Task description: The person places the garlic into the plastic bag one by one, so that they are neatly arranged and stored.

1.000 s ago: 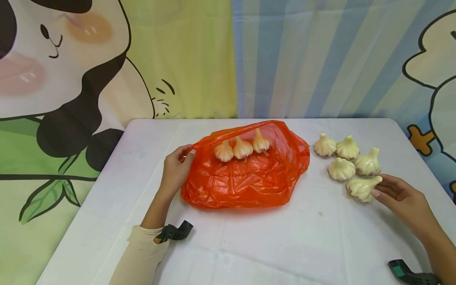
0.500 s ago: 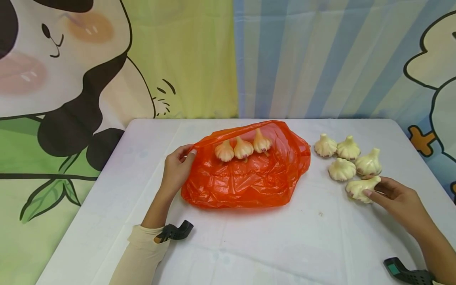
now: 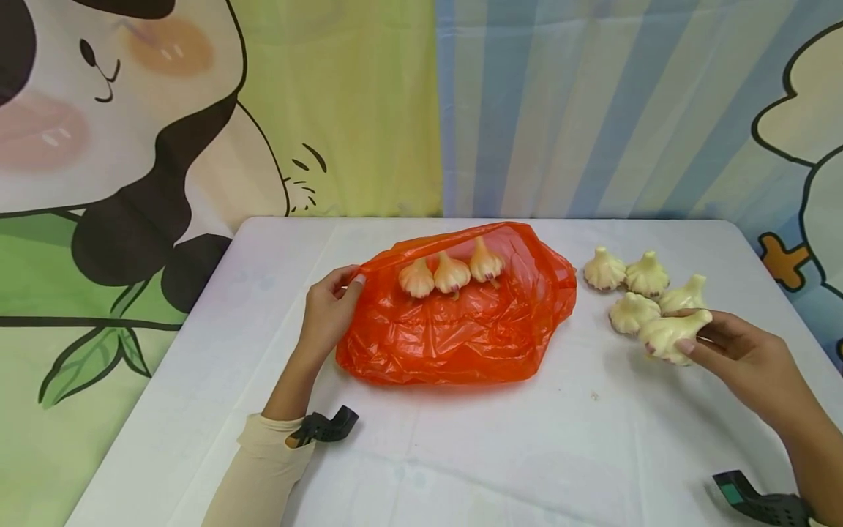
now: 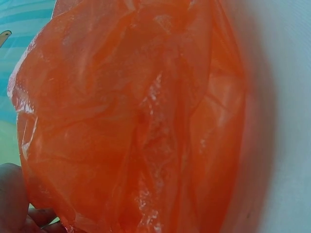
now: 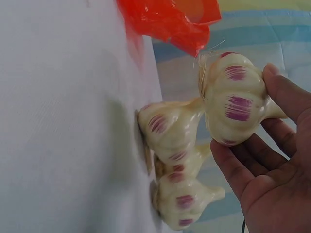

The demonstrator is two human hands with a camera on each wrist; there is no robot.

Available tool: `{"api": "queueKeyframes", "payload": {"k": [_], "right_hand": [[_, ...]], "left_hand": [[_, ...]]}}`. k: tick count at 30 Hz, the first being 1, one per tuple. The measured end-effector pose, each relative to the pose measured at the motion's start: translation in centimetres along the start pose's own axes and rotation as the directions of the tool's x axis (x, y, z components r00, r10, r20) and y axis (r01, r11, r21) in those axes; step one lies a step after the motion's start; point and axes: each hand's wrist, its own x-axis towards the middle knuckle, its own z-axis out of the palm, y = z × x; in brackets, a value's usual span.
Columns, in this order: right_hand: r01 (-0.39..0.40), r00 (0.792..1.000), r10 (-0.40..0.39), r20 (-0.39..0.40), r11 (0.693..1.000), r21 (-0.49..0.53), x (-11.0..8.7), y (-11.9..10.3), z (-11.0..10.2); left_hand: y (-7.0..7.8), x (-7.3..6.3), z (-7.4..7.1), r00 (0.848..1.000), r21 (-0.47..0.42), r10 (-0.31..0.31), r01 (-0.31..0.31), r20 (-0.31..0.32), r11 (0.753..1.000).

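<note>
My left hand [image 3: 327, 307] pinches the left edge of the mouth of a red plastic bag [image 3: 441, 344], holding it open. Three garlic bulbs [image 3: 451, 274] lie in a row inside the bag's mouth. On the right, my right hand [image 3: 751, 362] grips a garlic bulb [image 3: 668, 337] between thumb and fingers, lifted off the table. The right wrist view shows that garlic bulb [image 5: 235, 99] with purple streaks and dry roots. Just behind it several more garlic bulbs [image 3: 633, 313] stand in a cluster. In the left wrist view the bag [image 4: 126, 121] fills most of the picture.
A white cloth covers the table [image 3: 500, 454]. Behind its far edge hangs a curtain [image 3: 560, 110] with cartoon prints and stripes. A black wrist mount [image 3: 326, 424] is on the left wrist, and another black mount [image 3: 757, 501] on the right.
My right hand has closed its grip on the nearest garlic bulb and raised it slightly off the table. My left hand and the bag stay in place.
</note>
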Motion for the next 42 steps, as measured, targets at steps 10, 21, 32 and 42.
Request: {"api": "queueKeyframes", "payload": {"k": [10, 21, 32, 42], "right_hand": [[0.151, 0.987, -0.155, 0.037, 0.983, 0.109, 1.0, -4.5, 1.0], [0.262, 0.947, -0.294, 0.129, 0.941, 0.216, 3.6, -8.9, 2.4], [0.319, 0.888, -0.396, 0.234, 0.896, 0.309, 6.8, -12.0, 4.8], [0.250, 0.851, -0.348, 0.393, 0.927, 0.281, 9.1, -15.0, 7.0]], "left_hand": [[0.1, -0.1, 0.0, 1.000, 0.003, 0.000, 0.000, 0.011, 1.000], [0.1, 0.0, -0.1, 1.000, -0.001, -0.003, 0.003, 0.004, 1.000], [0.3, 0.0, -0.2, 1.000, -0.007, 0.005, -0.005, -0.009, 1.000], [0.0, 0.0, -0.1, 1.000, -0.007, 0.019, -0.019, -0.007, 1.000]]}}
